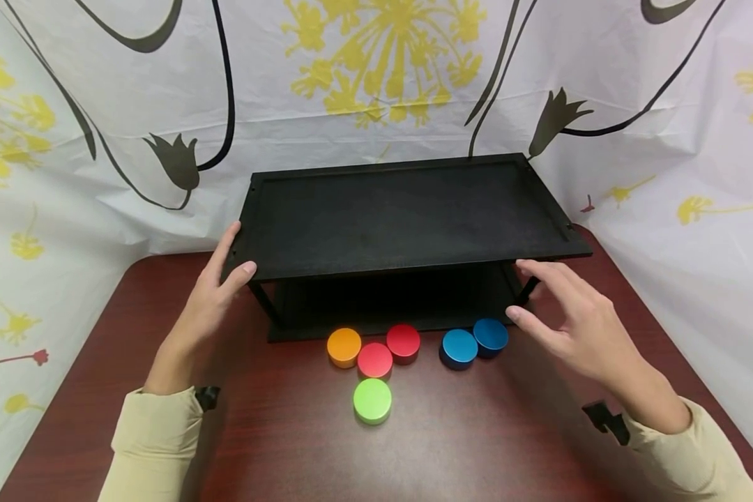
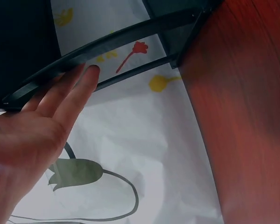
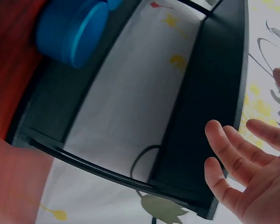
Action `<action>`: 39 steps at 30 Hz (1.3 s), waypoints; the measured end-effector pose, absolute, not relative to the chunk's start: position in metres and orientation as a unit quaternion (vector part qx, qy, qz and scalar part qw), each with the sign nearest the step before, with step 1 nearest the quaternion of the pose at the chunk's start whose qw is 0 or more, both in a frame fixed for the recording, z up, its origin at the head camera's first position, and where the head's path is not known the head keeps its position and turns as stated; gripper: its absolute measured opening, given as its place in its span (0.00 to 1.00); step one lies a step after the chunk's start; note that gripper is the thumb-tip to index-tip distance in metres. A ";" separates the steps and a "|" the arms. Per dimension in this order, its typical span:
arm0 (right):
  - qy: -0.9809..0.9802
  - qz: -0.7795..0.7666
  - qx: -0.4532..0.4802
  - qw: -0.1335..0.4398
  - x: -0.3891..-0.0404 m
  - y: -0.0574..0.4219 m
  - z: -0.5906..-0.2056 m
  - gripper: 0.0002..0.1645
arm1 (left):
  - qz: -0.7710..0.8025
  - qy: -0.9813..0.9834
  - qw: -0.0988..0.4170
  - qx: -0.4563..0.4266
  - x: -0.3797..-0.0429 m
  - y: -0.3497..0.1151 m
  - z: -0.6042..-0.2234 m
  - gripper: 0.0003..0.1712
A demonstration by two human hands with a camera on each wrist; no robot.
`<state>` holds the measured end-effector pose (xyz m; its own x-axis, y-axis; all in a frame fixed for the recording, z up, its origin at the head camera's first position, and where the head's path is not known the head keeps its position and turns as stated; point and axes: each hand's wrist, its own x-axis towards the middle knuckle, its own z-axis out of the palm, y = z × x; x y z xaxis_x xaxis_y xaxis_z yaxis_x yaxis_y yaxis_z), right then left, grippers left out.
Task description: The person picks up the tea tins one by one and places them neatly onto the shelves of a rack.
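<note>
A black two-tier rack (image 1: 401, 216) stands on the table, its solid top facing up. At its left end is my left hand (image 1: 201, 307), the thumb at the top's front corner and straight fingers along the side; the left wrist view shows these fingers (image 2: 77, 93) against the side rail. My right hand (image 1: 577, 328) is by the front right corner, fingers extended and spread, holding nothing. In front of the rack lie round caps: an orange cap (image 1: 344, 347), two red caps (image 1: 403, 343), a green cap (image 1: 372, 401) nearest me, and two blue caps (image 1: 459, 348) toward the right.
Dark reddish wood makes up the table (image 1: 276, 439). A white curtain (image 1: 226, 139) printed with yellow and grey flowers hangs behind the rack and along both sides. The rack's lower tier (image 1: 301, 328) lies on the table, its front edge close behind the caps.
</note>
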<state>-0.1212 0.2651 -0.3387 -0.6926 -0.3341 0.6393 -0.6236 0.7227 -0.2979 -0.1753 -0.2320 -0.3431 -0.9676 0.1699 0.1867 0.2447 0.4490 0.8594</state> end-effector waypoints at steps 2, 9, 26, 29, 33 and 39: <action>-0.890 0.254 0.267 0.268 -0.121 0.265 -0.341 0.38 | -0.525 -0.841 0.039 -0.127 -0.176 -0.232 -0.344 0.39; -0.906 0.250 0.245 0.238 -0.119 0.264 -0.351 0.42 | -0.562 -0.815 0.049 -0.132 -0.176 -0.229 -0.349 0.38; -0.919 0.285 0.240 0.127 -0.128 0.271 -0.384 0.40 | -0.611 -0.774 0.086 -0.141 -0.179 -0.224 -0.359 0.36; -0.925 0.279 0.239 0.097 -0.131 0.273 -0.390 0.39 | -0.621 -0.767 0.089 -0.138 -0.179 -0.223 -0.360 0.36; -0.931 0.279 0.230 0.048 -0.133 0.275 -0.397 0.38 | -0.640 -0.750 0.092 -0.139 -0.180 -0.222 -0.362 0.36; -0.932 0.285 0.222 0.008 -0.136 0.275 -0.405 0.39 | -0.644 -0.744 0.096 -0.148 -0.181 -0.222 -0.363 0.36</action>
